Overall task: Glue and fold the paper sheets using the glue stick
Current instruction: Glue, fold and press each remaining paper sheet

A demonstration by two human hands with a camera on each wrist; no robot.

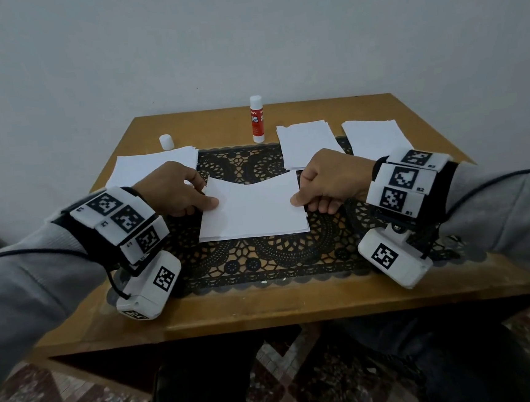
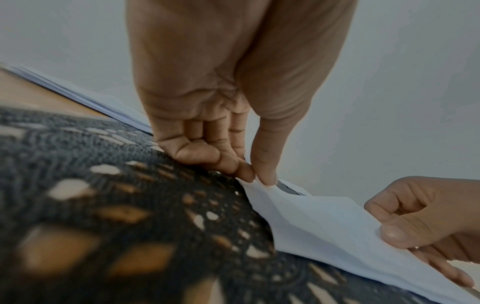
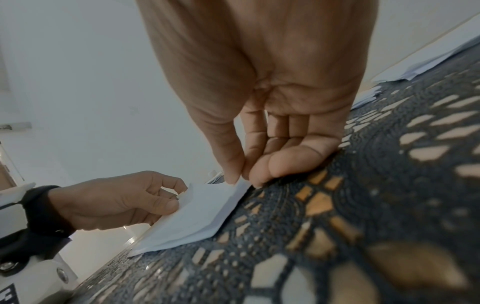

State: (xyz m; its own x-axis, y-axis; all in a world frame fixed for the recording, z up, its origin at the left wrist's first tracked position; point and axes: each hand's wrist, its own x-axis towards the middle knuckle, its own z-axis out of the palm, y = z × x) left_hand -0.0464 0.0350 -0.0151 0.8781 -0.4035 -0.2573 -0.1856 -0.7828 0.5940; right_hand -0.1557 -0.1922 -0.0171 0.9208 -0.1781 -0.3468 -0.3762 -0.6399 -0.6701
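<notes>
A white paper sheet (image 1: pixel 253 210) lies on the black lace mat (image 1: pixel 262 258) at the table's middle, its far half lifted over the near half. My left hand (image 1: pixel 178 192) pinches its left edge between thumb and fingers, seen close in the left wrist view on the sheet (image 2: pixel 324 226). My right hand (image 1: pixel 329 182) pinches the right edge, as the right wrist view shows on the sheet (image 3: pixel 202 209). The red-and-white glue stick (image 1: pixel 257 119) stands upright and uncapped at the table's far edge, its white cap (image 1: pixel 166 142) off to the left.
A stack of white sheets (image 1: pixel 155 167) lies at the far left, and two more stacks (image 1: pixel 308 144) (image 1: pixel 375 138) lie at the far right. The wooden table (image 1: pixel 266 306) ends near my lap; a plain wall stands behind it.
</notes>
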